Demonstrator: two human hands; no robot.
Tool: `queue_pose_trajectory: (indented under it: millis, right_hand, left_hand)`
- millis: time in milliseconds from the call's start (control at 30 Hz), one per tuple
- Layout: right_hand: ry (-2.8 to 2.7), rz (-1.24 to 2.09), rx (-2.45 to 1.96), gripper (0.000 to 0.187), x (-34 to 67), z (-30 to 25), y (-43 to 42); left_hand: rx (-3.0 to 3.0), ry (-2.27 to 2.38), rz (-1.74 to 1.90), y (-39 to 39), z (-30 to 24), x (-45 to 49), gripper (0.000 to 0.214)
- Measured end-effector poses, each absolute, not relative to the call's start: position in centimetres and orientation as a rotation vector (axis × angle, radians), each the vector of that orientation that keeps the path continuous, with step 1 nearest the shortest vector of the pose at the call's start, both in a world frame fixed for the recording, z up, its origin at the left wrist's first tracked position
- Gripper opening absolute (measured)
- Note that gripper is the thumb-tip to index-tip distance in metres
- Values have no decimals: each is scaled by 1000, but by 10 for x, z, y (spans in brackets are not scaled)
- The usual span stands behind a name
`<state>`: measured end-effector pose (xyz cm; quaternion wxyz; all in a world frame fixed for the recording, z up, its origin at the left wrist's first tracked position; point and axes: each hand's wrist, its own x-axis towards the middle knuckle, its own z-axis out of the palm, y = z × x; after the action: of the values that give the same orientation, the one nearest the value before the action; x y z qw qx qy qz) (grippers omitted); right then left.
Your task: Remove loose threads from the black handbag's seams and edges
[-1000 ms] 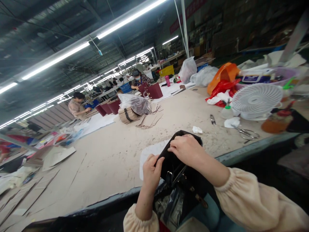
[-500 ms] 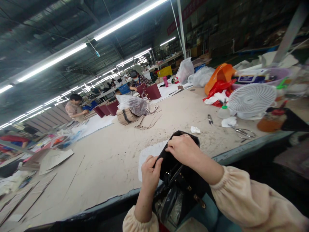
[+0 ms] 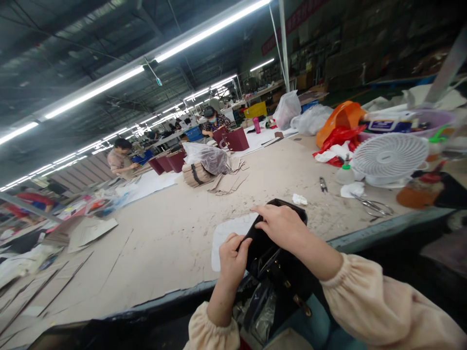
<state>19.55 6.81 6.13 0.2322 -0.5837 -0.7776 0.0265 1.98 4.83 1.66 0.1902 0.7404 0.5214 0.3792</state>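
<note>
Left grip [image 3: 233,255] and right grip [image 3: 286,227] hold black bag [image 3: 260,245] near table edge [image 3: 368,235].

You have a glossy black bag [image 3: 260,247] before you, its mouth open, gold-coloured metal fittings on it, leaning tilted at the table's [image 3: 164,238] near edge.

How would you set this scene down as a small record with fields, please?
Left hand: pinches the left edge of the black handbag
Right hand: lies over its upper end
Surface: beige worktable
Close by: white sheet, crumpled white scrap
Tools: thread snips, scissors
Bottles: green-capped bottle, red-topped bottle
Appliance: white fan
Background: co-workers, burgundy bags
</note>
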Motion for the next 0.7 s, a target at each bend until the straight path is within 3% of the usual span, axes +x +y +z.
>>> queue_pose_trajectory:
  millis: [700]
  right_hand:
    - [-2301, 72, -1663, 22, 199, 62, 75]
  left_hand:
    - [1890, 1605, 1225, 30, 5, 13, 18]
